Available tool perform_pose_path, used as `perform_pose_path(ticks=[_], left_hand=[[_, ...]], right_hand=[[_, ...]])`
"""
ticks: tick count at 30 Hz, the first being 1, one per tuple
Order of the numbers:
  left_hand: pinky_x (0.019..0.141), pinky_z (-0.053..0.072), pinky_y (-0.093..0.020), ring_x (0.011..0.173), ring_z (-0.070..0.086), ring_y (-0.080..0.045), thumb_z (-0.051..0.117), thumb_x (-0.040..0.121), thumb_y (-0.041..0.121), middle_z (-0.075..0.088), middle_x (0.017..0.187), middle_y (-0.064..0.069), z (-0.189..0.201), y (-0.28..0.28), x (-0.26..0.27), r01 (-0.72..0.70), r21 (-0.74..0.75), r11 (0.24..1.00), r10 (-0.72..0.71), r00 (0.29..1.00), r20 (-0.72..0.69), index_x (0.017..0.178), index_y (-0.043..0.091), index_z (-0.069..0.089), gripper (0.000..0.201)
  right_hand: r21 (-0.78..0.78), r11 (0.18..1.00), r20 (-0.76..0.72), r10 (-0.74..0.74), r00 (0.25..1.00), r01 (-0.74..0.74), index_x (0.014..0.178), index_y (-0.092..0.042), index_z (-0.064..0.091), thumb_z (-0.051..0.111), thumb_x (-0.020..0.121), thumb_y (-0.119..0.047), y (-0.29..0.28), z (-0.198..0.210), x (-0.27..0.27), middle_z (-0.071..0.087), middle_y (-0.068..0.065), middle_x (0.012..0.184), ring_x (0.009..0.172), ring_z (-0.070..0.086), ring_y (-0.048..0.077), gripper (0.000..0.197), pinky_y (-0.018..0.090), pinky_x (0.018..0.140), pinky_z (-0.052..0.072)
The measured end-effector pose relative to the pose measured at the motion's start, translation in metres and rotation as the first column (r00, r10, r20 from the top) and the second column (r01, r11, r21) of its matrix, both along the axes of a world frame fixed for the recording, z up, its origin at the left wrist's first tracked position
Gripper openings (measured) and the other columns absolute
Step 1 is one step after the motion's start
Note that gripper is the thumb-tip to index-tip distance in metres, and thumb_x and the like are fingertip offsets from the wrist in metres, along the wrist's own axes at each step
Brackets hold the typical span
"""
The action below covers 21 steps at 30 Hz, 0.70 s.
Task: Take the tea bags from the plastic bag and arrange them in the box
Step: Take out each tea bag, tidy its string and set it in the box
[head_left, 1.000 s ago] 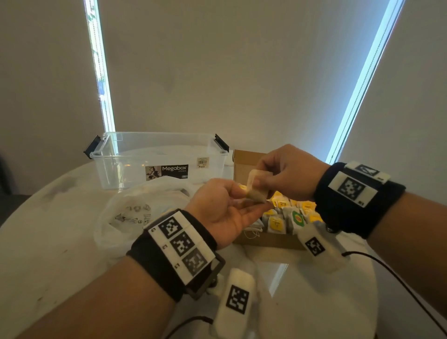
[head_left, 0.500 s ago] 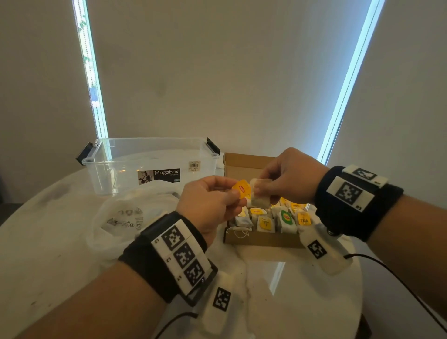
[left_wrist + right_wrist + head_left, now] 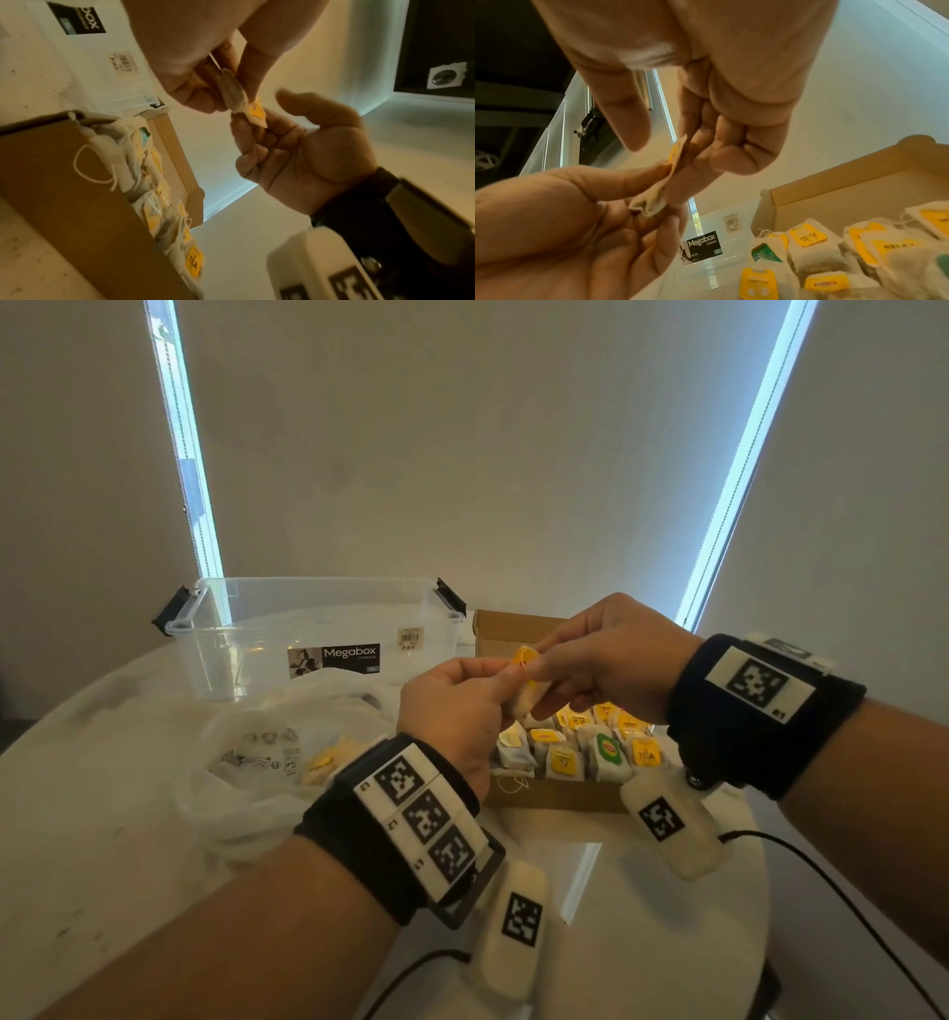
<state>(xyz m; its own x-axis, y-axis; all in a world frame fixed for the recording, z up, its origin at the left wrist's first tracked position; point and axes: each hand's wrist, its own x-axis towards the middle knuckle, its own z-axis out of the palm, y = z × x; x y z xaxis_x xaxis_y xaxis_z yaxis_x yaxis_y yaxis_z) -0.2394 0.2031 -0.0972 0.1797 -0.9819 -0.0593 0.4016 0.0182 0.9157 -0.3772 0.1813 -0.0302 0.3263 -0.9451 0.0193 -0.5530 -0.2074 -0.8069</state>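
tea bag [image 3: 525, 694], with its yellow tag [image 3: 525, 655], held above the cardboard box [image 3: 557, 794] on the bench [image 3: 92, 814], pinched by both left hand [image 3: 457, 711] and right hand [image 3: 606, 654]; tag likely best flattened against the bag before it joins the standing rows.

Clear storage tub [image 3: 318, 629] in front of me has a black label reading "Megabox STORAGE" [image 3: 339, 655], plus a barcode price sticker [image 3: 411, 639], digits unreadable. In the cardboard box [image 3: 554, 796], one yellow tea bag tag [image 3: 194, 261] reads "TEA"; others [image 3: 807, 237] look like "RELAX".
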Motion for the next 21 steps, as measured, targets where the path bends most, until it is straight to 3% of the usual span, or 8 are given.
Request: perform_pose_path(ticks=[3,5,7,10,12,16,21], left_hand=[[0.086,0.057,-0.041,0.1,0.069,-0.028,0.072,0.086,0.01,0.072,0.1,-0.009,0.0,0.001,0.001,-0.001,-0.015,1.0,0.001,1.0,0.029,0.093,0.017,0.068,0.011],[0.09,0.055,-0.043,0.104,0.067,-0.025,0.072,0.086,0.013,0.069,0.109,-0.006,0.001,0.002,0.007,-0.007,-0.019,1.0,0.008,1.0,0.008,0.106,0.02,0.064,0.022],[0.088,0.056,-0.041,0.103,0.066,-0.023,0.068,0.089,0.012,0.068,0.11,-0.006,0.002,0.004,0.019,-0.037,-0.018,0.999,0.036,0.999,-0.035,0.111,0.018,0.062,0.024],[0.076,0.057,-0.034,0.097,0.07,-0.022,0.061,0.094,0.012,0.071,0.101,-0.005,0.006,0.008,0.038,-0.043,-0.013,0.999,0.041,0.99,-0.136,0.108,0.014,0.065,0.015],[0.07,0.057,-0.032,0.096,0.072,-0.024,0.062,0.092,0.013,0.072,0.1,-0.008,0.008,0.01,0.049,-0.025,-0.006,1.0,0.024,0.984,-0.178,0.108,0.011,0.067,0.016],[0.065,0.057,-0.031,0.089,0.073,-0.022,0.059,0.092,0.013,0.073,0.097,-0.008,0.012,0.013,0.06,0.019,-0.013,1.0,-0.022,0.974,-0.227,0.111,0.009,0.068,0.021],[0.061,0.055,-0.03,0.081,0.072,-0.02,0.056,0.09,0.011,0.072,0.093,-0.006,0.014,0.02,0.072,0.053,-0.03,0.998,-0.058,0.971,-0.231,0.106,0.01,0.069,0.019]], right_hand=[[-0.146,0.989,-0.144,-0.059,0.988,0.038,0.092,-0.015,0.076,0.074,0.089,-0.02,-0.01,0.002,0.0,0.076,-0.003,0.073,0.062,0.072,0.006,0.006,0.013,0.053,0.051],[-0.213,0.975,-0.254,-0.113,0.961,0.058,0.091,-0.02,0.073,0.071,0.092,-0.023,-0.025,0.004,-0.002,0.076,-0.005,0.075,0.063,0.072,0.005,0.004,0.018,0.062,0.052],[-0.235,0.971,-0.437,-0.146,0.888,0.044,0.09,-0.022,0.07,0.069,0.094,-0.027,-0.041,0.005,-0.006,0.075,-0.006,0.074,0.063,0.072,0.004,0.006,0.025,0.072,0.053],[-0.087,0.996,-0.67,-0.049,0.741,-0.013,0.089,-0.022,0.069,0.068,0.095,-0.026,-0.06,0.0,-0.007,0.075,-0.007,0.077,0.063,0.072,0.006,0.006,0.031,0.083,0.057],[-0.004,1.0,-0.69,-0.001,0.724,-0.002,0.091,-0.022,0.07,0.069,0.094,-0.023,-0.069,-0.007,-0.004,0.076,-0.006,0.08,0.063,0.072,0.007,0.003,0.032,0.082,0.055],[0.068,0.997,-0.714,0.024,0.7,0.035,0.093,-0.024,0.072,0.072,0.092,-0.024,-0.084,-0.022,0.01,0.076,-0.006,0.08,0.06,0.07,0.006,0.001,0.026,0.067,0.052],[-0.045,0.998,-0.818,-0.064,0.572,0.046,0.098,-0.026,0.07,0.076,0.087,-0.036,-0.098,-0.034,0.02,0.074,-0.009,0.088,0.069,0.071,0.005,0.015,0.021,0.061,0.049]])
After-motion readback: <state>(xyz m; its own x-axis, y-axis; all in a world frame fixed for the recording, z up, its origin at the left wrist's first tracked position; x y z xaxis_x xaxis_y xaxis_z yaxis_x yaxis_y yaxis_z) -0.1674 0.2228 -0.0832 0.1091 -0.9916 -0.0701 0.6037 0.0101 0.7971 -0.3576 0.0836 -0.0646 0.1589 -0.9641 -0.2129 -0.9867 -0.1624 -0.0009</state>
